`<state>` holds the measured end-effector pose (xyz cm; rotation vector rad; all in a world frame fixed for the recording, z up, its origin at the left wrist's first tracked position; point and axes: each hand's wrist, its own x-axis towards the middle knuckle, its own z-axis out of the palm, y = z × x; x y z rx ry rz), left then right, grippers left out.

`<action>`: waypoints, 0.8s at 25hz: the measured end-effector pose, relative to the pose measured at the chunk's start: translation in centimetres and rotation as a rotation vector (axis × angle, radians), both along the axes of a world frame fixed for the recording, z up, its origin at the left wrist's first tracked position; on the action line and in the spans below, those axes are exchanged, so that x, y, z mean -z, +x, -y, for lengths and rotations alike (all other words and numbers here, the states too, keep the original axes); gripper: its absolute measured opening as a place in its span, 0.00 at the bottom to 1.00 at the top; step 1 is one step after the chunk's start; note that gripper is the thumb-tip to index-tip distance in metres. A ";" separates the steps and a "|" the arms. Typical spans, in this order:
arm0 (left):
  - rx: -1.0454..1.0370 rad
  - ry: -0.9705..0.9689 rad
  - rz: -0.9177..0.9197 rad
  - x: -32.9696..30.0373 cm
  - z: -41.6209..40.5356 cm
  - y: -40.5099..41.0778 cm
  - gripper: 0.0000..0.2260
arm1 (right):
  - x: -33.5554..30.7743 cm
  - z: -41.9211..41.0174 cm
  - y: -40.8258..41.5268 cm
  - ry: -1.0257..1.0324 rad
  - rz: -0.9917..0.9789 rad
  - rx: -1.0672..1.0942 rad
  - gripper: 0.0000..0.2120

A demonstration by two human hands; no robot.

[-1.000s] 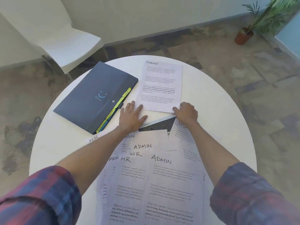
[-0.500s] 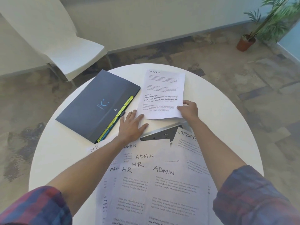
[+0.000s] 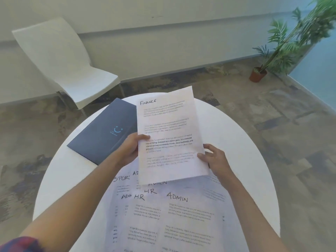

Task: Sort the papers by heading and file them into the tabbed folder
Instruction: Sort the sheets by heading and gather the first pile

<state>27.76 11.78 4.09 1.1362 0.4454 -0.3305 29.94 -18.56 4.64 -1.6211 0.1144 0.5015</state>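
A sheet headed FINANCE point(image 3: 169, 131) is lifted off the round white table point(image 3: 241, 160). My left hand point(image 3: 130, 150) pinches its left edge with the thumb on top. My right hand point(image 3: 215, 159) holds its lower right edge with curled fingers. The dark blue tabbed folder point(image 3: 107, 131) lies shut on the table's far left, partly behind the sheet; its tabs are hidden. Several overlapping sheets headed ADMIN point(image 3: 177, 197), HR point(image 3: 139, 197) and SPORT point(image 3: 121, 179) are spread on the near half of the table.
A white chair point(image 3: 72, 66) stands on the floor beyond the table's left. A potted plant point(image 3: 258, 74) stands at the far right by the wall. Bare table surface shows on the right side.
The FINANCE sheet has been picked up from the table and raised toward me. My left hand left the table and took its left edge. The view tilted upward.
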 end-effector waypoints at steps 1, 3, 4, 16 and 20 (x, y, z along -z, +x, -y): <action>-0.016 0.064 0.033 -0.5 0.6 -1.0 0.13 | -0.2 0.4 -1.2 -0.008 -0.004 -0.025 0.07; -0.072 0.222 0.095 -1.4 2.0 -3.3 0.12 | -0.8 0.8 -3.1 -0.007 -0.013 -0.022 0.05; -0.079 0.273 0.123 -1.7 2.7 -4.5 0.11 | -1.1 0.8 -3.9 0.009 -0.013 -0.005 0.07; -0.149 0.333 0.177 -6.5 5.0 -14.7 0.11 | -3.6 1.6 -11.1 0.199 -0.034 0.182 0.13; -0.139 0.335 0.259 -7.5 5.1 -16.5 0.10 | -4.7 2.5 -12.6 0.265 -0.083 0.156 0.15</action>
